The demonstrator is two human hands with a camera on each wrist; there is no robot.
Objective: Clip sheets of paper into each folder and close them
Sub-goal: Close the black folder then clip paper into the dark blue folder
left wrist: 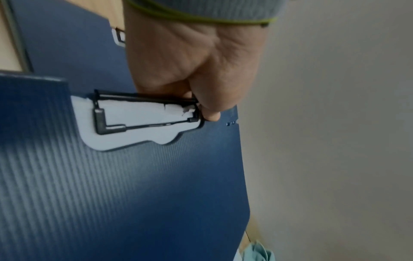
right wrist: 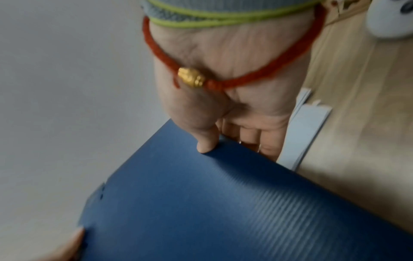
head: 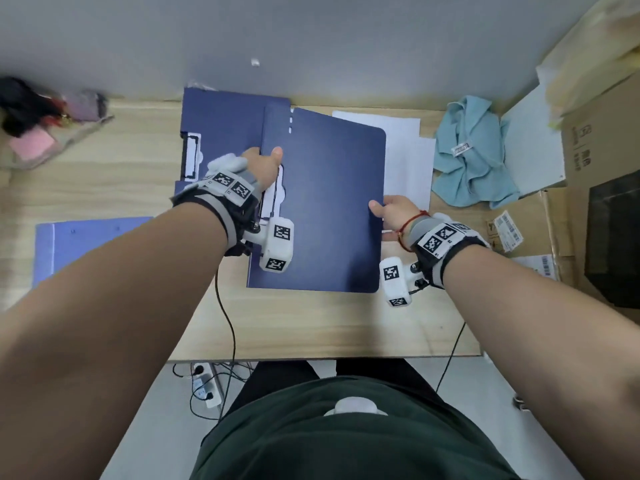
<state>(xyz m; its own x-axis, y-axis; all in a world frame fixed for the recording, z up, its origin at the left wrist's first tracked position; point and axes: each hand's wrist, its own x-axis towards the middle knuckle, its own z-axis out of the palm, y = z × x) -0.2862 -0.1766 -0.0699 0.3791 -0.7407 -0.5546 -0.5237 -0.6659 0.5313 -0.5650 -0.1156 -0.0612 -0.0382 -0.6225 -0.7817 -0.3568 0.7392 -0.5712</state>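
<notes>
A dark blue folder is held between both hands above the desk. My left hand grips it near the spine, thumb on top, right beside its black wire clip on a white plate. My right hand pinches the folder's right edge, thumb above and fingers underneath. Loose white sheets lie on the desk under and to the right of the folder. A second dark blue folder lies open behind it with its own clip showing.
A pale blue folder lies shut at the desk's left. A light blue cloth is bunched at the back right. Cardboard boxes and a black box stand at the right edge. Pink and black items sit far left.
</notes>
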